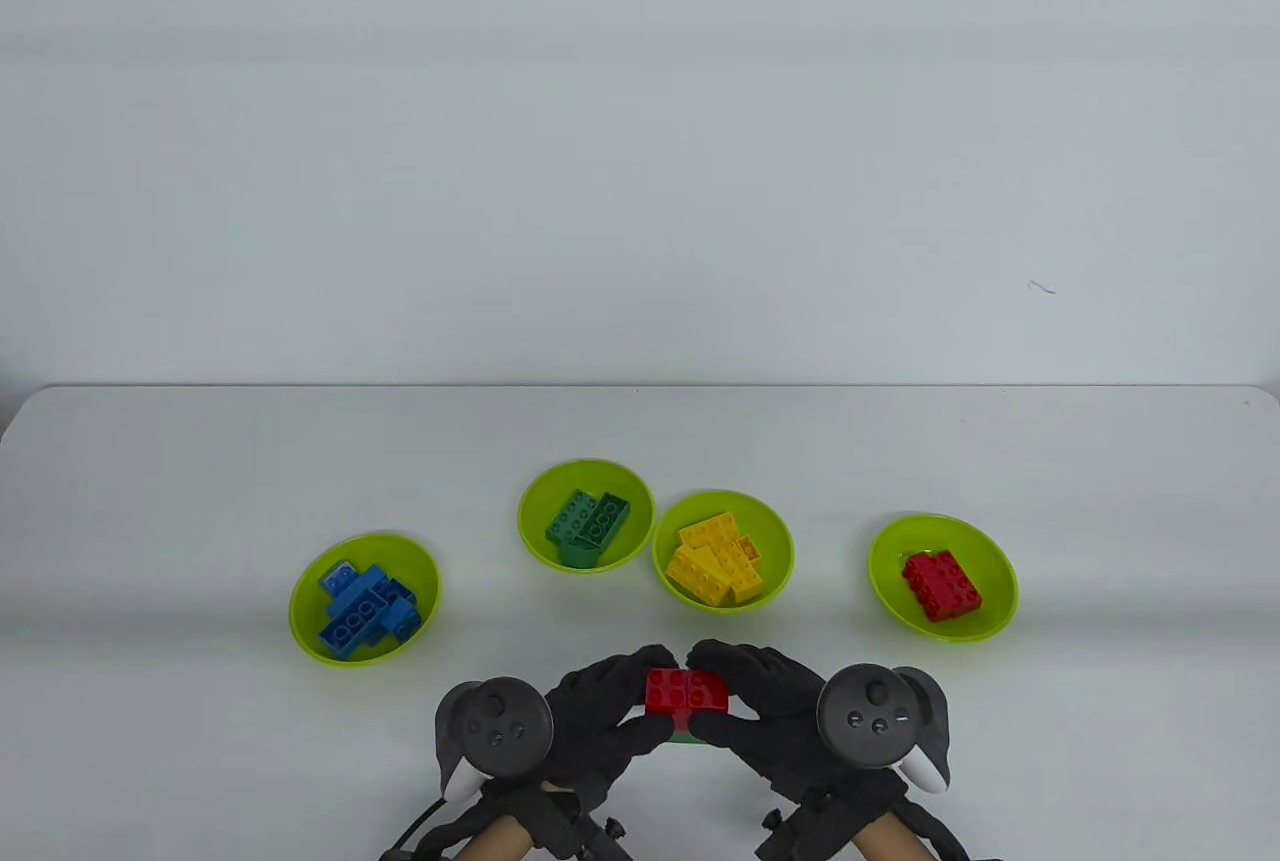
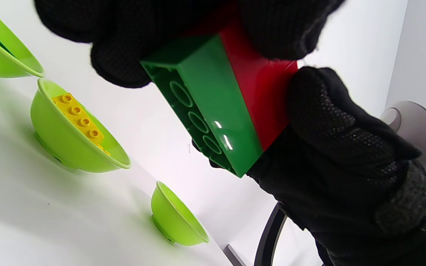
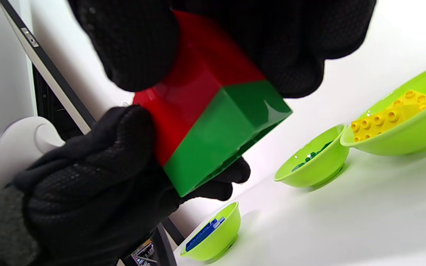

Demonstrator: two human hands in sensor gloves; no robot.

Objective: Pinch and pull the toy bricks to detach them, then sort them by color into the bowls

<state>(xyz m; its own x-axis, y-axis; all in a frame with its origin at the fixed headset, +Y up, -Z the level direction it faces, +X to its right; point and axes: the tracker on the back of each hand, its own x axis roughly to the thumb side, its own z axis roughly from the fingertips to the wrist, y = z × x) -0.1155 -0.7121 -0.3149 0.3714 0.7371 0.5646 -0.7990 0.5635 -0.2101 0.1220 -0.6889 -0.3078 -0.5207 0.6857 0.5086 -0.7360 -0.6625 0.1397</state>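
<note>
A red brick [image 1: 686, 689] sits stacked on a green brick [image 1: 684, 737], held just above the table's front edge. My left hand [image 1: 632, 696] pinches the stack's left end and my right hand [image 1: 738, 696] pinches its right end. In the left wrist view the green brick [image 2: 213, 107] shows its hollow underside, still joined to the red brick [image 2: 264, 92]. In the right wrist view the red brick [image 3: 198, 85] and green brick [image 3: 224, 136] are likewise joined. The bowls [image 1: 300, 601], [image 1: 530, 501], [image 1: 780, 541], [image 1: 1000, 571] hold blue, green, yellow and red bricks.
The four lime-green bowls stand in a loose row beyond my hands, the blue one farthest left and the red one farthest right. Bare white table lies around them, with a pale wall behind the far edge.
</note>
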